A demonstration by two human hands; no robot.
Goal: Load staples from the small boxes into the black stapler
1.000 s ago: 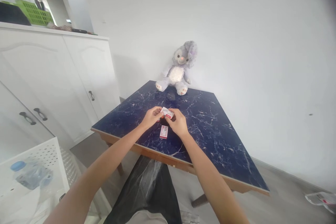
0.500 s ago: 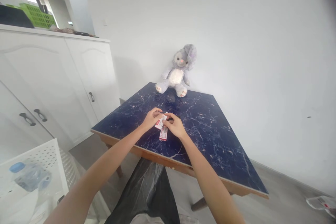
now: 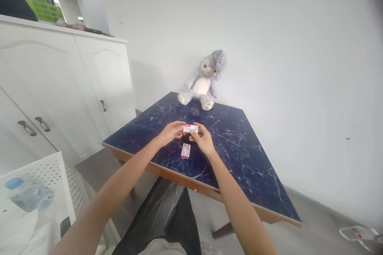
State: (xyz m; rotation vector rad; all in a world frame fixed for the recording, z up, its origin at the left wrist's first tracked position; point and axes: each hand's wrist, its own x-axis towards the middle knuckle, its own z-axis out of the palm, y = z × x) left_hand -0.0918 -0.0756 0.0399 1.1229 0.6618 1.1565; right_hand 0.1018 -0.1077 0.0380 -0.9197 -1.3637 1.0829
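A small white carton with a red band is held up over the table, its printed face towards me. My right hand grips its right end, thumb on the front and fingers behind. At its left end, the closed fingers of my left hand hold the carton's edge. Below those left fingers shows part of another red-and-white box; whether it is held or lies on the table I cannot tell. Closer to me, a white carton with red ends lies flat on the blue marbled table.
A grey plush toy sits at the table's far edge against the wall. White cabinets stand on the left. A white perforated basket at lower left holds a plastic bottle. Clear plastic packaging lies on the floor at right.
The carton in my hands has turned from slanted to level and risen slightly. My hands have moved a little apart, and the carton lying on the table now shows fully, separate from them.
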